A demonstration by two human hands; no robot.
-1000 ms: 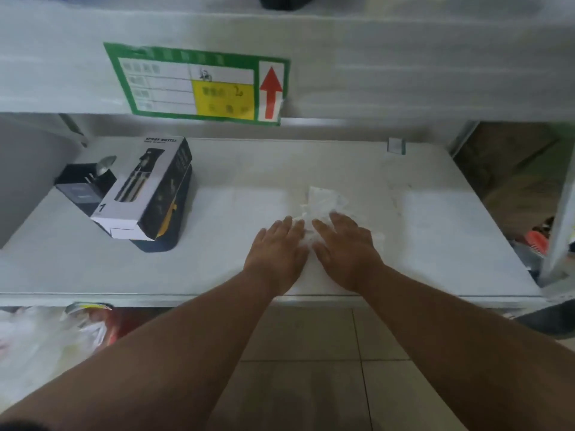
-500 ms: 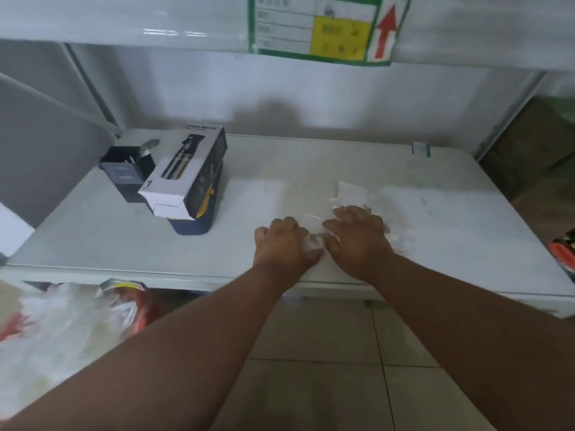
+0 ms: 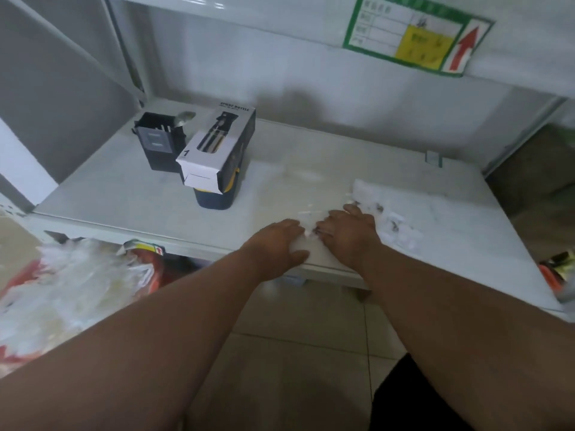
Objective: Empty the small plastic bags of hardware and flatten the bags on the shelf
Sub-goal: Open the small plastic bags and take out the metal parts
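At the near edge of the shelf (image 3: 155, 194), right of centre, both hands lie knuckles up and almost touching. Left hand (image 3: 277, 244) and right hand (image 3: 348, 231) have their fingers curled down onto a small clear bag (image 3: 306, 223) showing in the gap between them; whether either pinches it or merely presses it flat I cannot tell. More small plastic bags (image 3: 395, 225) trail to the right and far side of the right hand, up to a flat one (image 3: 368, 189) farther back, with dark bits among them, perhaps hardware. That heap runs diagonally from far-left to near-right, so the right hand is plainly nearer for the next bag, probably
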